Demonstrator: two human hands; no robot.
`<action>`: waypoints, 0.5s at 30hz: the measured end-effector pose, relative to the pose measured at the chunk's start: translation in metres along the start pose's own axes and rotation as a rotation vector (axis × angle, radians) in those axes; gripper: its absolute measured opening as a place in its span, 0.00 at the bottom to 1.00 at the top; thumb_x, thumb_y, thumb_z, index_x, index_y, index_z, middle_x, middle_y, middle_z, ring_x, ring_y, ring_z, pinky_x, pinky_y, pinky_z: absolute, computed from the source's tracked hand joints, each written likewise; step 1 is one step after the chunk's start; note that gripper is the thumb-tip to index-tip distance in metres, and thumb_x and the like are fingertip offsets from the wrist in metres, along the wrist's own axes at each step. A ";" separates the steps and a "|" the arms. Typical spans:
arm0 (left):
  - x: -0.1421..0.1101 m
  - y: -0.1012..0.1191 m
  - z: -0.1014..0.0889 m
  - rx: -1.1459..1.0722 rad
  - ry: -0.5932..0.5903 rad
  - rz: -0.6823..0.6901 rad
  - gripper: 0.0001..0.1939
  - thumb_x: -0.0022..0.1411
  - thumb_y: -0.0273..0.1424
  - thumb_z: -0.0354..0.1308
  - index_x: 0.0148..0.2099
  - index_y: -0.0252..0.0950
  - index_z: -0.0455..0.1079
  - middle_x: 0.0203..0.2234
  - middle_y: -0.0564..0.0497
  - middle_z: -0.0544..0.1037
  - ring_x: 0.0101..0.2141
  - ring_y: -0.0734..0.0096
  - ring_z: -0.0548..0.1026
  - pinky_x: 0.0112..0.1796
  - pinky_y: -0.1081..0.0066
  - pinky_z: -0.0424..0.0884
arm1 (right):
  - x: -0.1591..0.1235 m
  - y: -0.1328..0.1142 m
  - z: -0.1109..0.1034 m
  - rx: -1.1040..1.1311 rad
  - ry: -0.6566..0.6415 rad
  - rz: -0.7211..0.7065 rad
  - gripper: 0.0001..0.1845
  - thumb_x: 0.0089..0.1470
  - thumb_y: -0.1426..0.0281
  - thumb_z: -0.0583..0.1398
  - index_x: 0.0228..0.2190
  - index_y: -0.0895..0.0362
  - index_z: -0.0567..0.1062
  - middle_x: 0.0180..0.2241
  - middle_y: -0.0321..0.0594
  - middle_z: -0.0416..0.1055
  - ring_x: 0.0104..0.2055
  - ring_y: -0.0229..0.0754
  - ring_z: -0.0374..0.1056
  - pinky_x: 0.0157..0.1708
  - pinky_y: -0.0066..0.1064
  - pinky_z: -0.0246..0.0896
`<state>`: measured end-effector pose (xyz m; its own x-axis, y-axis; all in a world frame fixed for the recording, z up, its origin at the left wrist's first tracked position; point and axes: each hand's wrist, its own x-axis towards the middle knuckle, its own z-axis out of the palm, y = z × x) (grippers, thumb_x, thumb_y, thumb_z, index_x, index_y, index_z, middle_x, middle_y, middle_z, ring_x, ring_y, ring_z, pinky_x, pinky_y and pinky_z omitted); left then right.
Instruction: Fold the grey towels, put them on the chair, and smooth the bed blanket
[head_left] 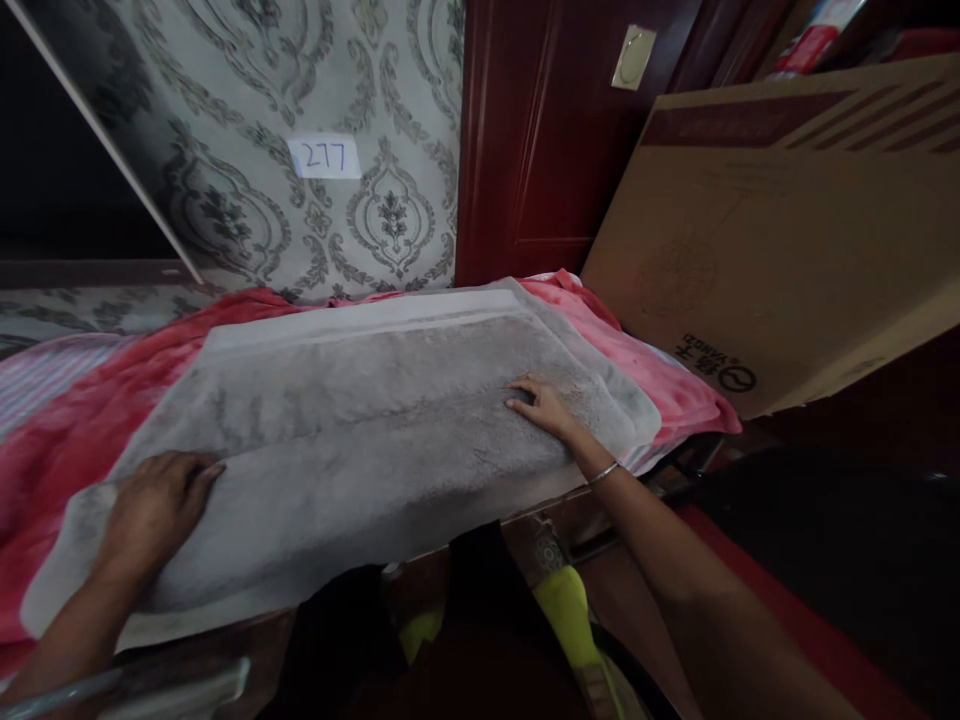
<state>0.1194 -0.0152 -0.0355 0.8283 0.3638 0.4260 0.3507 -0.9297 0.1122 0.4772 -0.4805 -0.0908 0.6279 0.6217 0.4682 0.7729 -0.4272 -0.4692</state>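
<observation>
A grey plush mat (360, 430) with pale smooth edging lies spread out before me, and a long crease crosses its middle. My left hand (154, 505) rests palm down on the left part of the mat, thumb held off from the bent fingers. On the mat's right half lies my right hand (544, 408), with a gap between its forefinger and thumb near the crease. Both hands touch the plush surface, and neither shows a lifted fold of cloth. Under the mat is a red and pink blanket (637, 365) that sticks out on both sides.
A large cardboard box (780, 230) leans at the right beside a dark red door (525, 130). Behind the mat is patterned wallpaper (397, 90) with a paper label (325, 157) reading 277. A dark screen (67, 160) stands at the upper left. Yellow-green footwear (566, 610) shows below.
</observation>
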 end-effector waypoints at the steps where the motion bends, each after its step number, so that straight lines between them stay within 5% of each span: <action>1: 0.000 0.000 -0.001 0.007 -0.006 0.012 0.18 0.62 0.48 0.43 0.32 0.44 0.67 0.30 0.45 0.80 0.38 0.49 0.77 0.45 0.54 0.73 | 0.000 0.000 0.001 0.013 -0.001 -0.009 0.10 0.59 0.63 0.66 0.42 0.52 0.83 0.40 0.42 0.78 0.47 0.50 0.71 0.51 0.43 0.66; 6: 0.008 0.027 0.002 -0.008 -0.014 0.151 0.20 0.63 0.49 0.47 0.38 0.42 0.73 0.37 0.44 0.81 0.42 0.50 0.77 0.47 0.54 0.73 | 0.001 -0.001 0.004 0.042 0.038 -0.024 0.07 0.61 0.66 0.63 0.36 0.51 0.84 0.38 0.42 0.78 0.45 0.50 0.72 0.51 0.44 0.66; 12: 0.036 0.103 0.035 -0.178 -0.057 0.365 0.18 0.67 0.46 0.50 0.42 0.40 0.75 0.40 0.42 0.80 0.44 0.51 0.77 0.47 0.55 0.73 | -0.004 -0.011 0.001 -0.035 0.038 -0.062 0.13 0.60 0.64 0.65 0.47 0.49 0.82 0.45 0.44 0.76 0.50 0.51 0.70 0.53 0.45 0.65; 15: 0.042 0.121 0.049 -0.217 -0.047 0.363 0.16 0.68 0.42 0.49 0.40 0.39 0.74 0.38 0.42 0.80 0.43 0.52 0.77 0.46 0.55 0.73 | -0.006 -0.015 0.000 -0.087 0.030 -0.089 0.11 0.61 0.65 0.65 0.46 0.50 0.81 0.46 0.45 0.75 0.51 0.52 0.69 0.53 0.46 0.64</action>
<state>0.2182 -0.1100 -0.0484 0.9018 0.0083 0.4320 -0.0630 -0.9866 0.1506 0.4618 -0.4780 -0.0872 0.5576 0.6402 0.5284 0.8301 -0.4273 -0.3583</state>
